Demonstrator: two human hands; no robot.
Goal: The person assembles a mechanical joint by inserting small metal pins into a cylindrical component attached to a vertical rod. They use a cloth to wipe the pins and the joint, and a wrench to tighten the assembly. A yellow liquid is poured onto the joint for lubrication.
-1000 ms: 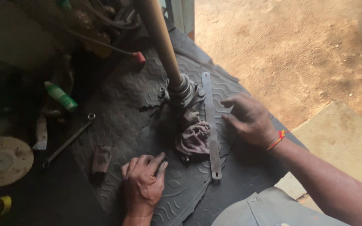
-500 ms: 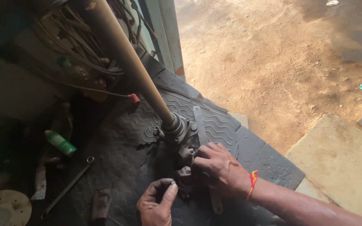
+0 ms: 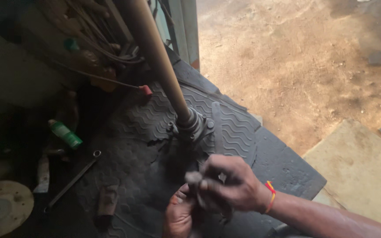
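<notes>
Right hand [image 3: 232, 183]: lower centre of frame, fingers clenched over a dark grimy rag [image 3: 195, 178].
Left hand [image 3: 179, 213]: directly beneath, fingers curled up against the rag's underside.
Rag: pinched between both hands, below the column base [image 3: 191, 125].

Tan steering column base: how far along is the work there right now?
Done: the tan steering column sits in its bolted metal flange on the ribbed black floor mat. In hand: right hand and left hand together grip a small dark greasy part. Left: the long ring spanner lies unused.
</notes>
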